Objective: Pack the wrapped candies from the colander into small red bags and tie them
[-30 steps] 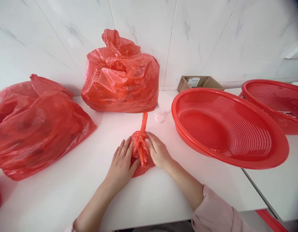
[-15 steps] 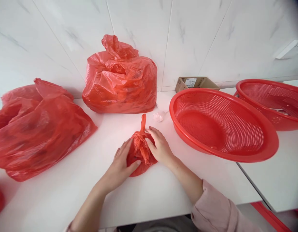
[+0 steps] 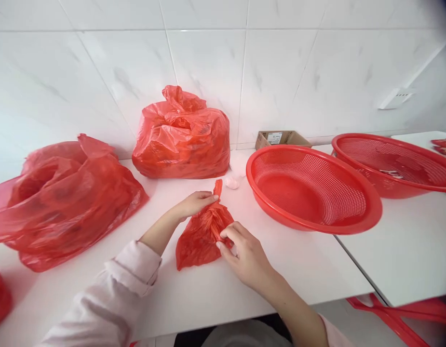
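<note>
A small red plastic bag (image 3: 197,238) lies on the white table (image 3: 280,274) in front of me, its top gathered and twisted. My left hand (image 3: 197,203) pinches the bag near its upper end, where one handle loop sticks up past the fingers. Lower on the right side, my right hand (image 3: 246,253) grips another gathered part of the bag between thumb and fingers. What the bag contains cannot be made out through the plastic. Just beyond it lies a small pale pink crumpled piece (image 3: 232,182).
Two large full red bags stand behind, one by the wall (image 3: 182,144) and one at left (image 3: 81,207). To the right sit a red perforated basket (image 3: 295,193) and a second basket (image 3: 382,188) holding small items. A cardboard box (image 3: 284,139) is near the wall.
My hands were open around the bag's sides. Now the left has moved up to its top and the right has closed on its lower right part. The bag's body has spread toward the left.
</note>
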Available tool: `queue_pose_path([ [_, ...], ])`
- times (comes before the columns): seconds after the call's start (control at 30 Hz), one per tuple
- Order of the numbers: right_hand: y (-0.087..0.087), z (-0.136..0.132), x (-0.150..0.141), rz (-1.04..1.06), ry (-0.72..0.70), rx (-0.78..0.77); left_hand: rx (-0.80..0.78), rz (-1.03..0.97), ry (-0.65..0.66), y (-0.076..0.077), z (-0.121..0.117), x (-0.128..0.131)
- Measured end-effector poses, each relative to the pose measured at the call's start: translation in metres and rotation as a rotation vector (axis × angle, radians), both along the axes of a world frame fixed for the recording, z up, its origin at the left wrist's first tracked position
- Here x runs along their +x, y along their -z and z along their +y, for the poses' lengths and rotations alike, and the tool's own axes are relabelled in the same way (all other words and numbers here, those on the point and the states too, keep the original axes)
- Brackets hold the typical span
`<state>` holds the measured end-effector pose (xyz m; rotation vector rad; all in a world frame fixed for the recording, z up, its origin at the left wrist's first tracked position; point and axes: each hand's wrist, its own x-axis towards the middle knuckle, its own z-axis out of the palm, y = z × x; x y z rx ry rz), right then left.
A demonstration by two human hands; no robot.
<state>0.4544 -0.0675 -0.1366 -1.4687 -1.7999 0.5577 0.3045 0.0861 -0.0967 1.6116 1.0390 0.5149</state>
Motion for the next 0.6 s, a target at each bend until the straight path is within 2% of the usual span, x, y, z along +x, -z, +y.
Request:
queue_pose_path([
  [0.1, -0.017, -0.011, 0.007, 0.158, -0.042, 0.075, -0.07, -0.165, 0.018, -0.003, -0.01, 0.005],
  [0.23, -0.035, -0.022, 0.003, 0.276, -0.079, 0.207, -0.085, -0.414, -0.129, -0.009, -0.02, 0.003],
  [0.33, -0.029, -0.03, -0.008, 0.323, -0.116, 0.25, -0.056, -0.554, -0.261, -0.007, -0.016, -0.003],
  [0.43, -0.011, -0.037, -0.012, 0.325, -0.122, 0.163, -0.018, -0.632, -0.376, 0.0, -0.008, -0.012],
  [0.5, -0.005, -0.04, -0.007, 0.33, -0.102, 0.102, -0.028, -0.644, -0.395, 0.002, -0.008, -0.016],
  [0.6, -0.017, -0.038, 0.01, 0.356, -0.063, 0.086, -0.037, -0.642, -0.346, -0.003, -0.017, -0.015],
])
